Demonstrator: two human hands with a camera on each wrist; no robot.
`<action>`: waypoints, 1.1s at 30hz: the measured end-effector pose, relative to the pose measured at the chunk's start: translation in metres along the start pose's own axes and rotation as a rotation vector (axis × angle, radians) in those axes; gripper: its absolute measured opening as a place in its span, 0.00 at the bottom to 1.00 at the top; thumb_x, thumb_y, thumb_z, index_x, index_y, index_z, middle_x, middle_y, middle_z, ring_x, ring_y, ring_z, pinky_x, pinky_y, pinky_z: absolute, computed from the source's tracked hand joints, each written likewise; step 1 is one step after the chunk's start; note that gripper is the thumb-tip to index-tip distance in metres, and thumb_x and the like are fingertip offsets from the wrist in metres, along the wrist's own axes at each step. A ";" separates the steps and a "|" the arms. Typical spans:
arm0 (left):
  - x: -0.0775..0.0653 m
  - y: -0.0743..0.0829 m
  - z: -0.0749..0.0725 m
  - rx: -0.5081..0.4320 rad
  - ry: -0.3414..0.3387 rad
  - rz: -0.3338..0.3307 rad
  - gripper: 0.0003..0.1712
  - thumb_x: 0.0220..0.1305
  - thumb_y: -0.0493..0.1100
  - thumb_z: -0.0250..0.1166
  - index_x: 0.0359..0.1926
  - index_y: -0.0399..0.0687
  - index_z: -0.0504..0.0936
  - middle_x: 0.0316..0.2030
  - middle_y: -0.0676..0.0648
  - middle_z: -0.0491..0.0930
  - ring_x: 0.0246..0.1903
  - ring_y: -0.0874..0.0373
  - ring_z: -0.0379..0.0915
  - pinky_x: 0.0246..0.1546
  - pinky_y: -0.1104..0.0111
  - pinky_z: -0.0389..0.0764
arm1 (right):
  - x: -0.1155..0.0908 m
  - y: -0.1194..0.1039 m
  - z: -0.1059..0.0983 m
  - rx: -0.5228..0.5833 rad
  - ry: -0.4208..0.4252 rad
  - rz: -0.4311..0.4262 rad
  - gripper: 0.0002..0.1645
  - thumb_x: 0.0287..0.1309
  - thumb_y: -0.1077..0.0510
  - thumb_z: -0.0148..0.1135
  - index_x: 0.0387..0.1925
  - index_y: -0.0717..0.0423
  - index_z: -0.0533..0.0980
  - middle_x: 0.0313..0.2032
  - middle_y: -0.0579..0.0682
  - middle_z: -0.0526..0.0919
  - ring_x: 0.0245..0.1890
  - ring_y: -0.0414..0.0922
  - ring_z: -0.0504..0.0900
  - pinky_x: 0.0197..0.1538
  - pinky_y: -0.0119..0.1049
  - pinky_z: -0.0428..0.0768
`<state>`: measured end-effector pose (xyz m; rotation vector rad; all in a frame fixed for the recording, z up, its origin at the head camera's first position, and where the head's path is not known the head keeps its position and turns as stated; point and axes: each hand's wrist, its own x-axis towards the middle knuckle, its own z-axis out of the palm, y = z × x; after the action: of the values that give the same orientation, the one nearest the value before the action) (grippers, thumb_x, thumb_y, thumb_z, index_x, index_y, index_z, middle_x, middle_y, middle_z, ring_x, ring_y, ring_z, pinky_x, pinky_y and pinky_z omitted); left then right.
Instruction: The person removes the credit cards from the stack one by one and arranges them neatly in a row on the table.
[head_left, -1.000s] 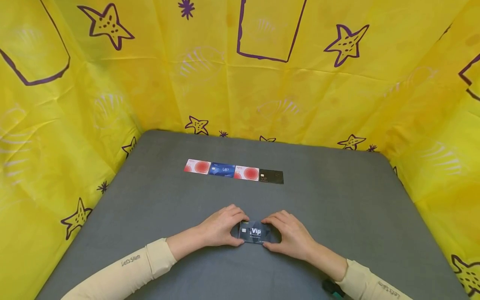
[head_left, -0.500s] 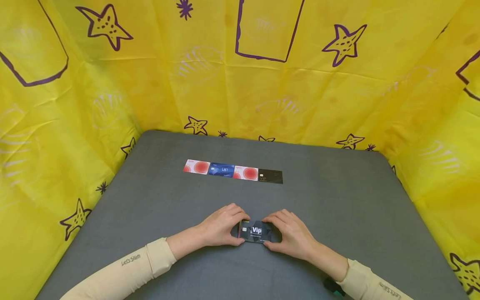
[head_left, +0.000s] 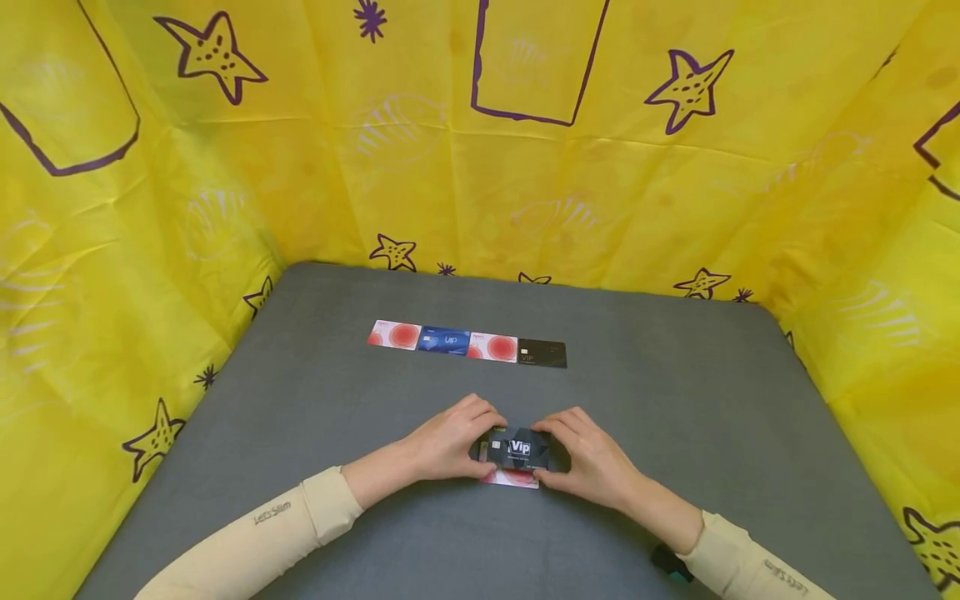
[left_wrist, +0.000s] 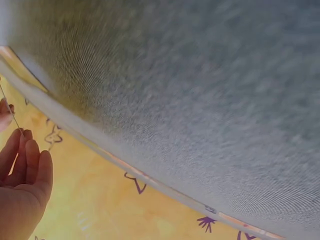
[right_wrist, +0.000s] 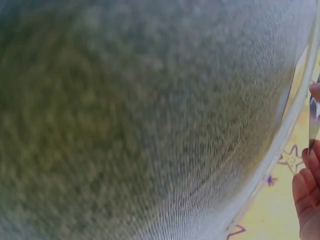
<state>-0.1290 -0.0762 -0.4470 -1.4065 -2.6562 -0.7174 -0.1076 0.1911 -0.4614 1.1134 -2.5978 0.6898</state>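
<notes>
A dark card (head_left: 519, 450) printed "Vip" is held by its two short ends, face up, a little above the table (head_left: 360, 517). My left hand (head_left: 455, 442) pinches its left end between thumb and fingers; my right hand (head_left: 588, 460) does the same at the right. Beneath it, a white and red card (head_left: 516, 478) lies on the grey cloth, partly covered by the dark one. In the left wrist view my left hand (left_wrist: 27, 185) shows at the lower left, beside the thin card edge (left_wrist: 11, 110). The right wrist view catches my right hand (right_wrist: 309, 192) at its right border, below the lifted card (right_wrist: 313, 122).
Farther back, a row of cards lies side by side: a white and red card (head_left: 395, 334), a blue VIP card (head_left: 443, 340), another white and red card (head_left: 492, 347) and a black VIP card (head_left: 542, 353). A small black object (head_left: 670, 563) sits by the right sleeve. Yellow patterned cloth (head_left: 420, 183) surrounds the table.
Both hands have raised the dark card and moved it slightly away from the body. The white and red card underneath has come into view. The far row stays put.
</notes>
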 end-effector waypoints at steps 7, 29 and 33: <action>0.009 -0.002 -0.001 0.027 0.028 0.025 0.29 0.48 0.48 0.75 0.51 0.43 0.79 0.45 0.50 0.77 0.45 0.59 0.68 0.48 0.72 0.74 | 0.001 0.007 -0.003 -0.002 0.030 -0.015 0.35 0.37 0.47 0.80 0.49 0.53 0.79 0.46 0.43 0.79 0.47 0.40 0.73 0.47 0.38 0.78; 0.046 -0.004 -0.001 0.047 -0.011 0.007 0.29 0.50 0.49 0.75 0.52 0.43 0.80 0.46 0.49 0.77 0.48 0.58 0.67 0.51 0.72 0.73 | 0.001 0.036 -0.020 -0.086 0.039 -0.017 0.35 0.37 0.46 0.79 0.49 0.54 0.79 0.46 0.45 0.80 0.46 0.41 0.73 0.46 0.38 0.78; 0.054 -0.008 0.001 0.050 -0.017 0.002 0.30 0.50 0.50 0.75 0.53 0.44 0.79 0.47 0.49 0.77 0.47 0.58 0.67 0.50 0.73 0.73 | 0.003 0.045 -0.022 -0.088 0.045 -0.039 0.35 0.36 0.47 0.79 0.49 0.55 0.79 0.45 0.45 0.81 0.46 0.42 0.74 0.47 0.39 0.78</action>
<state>-0.1661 -0.0381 -0.4371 -1.4091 -2.6648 -0.6372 -0.1414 0.2274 -0.4558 1.1060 -2.5360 0.5797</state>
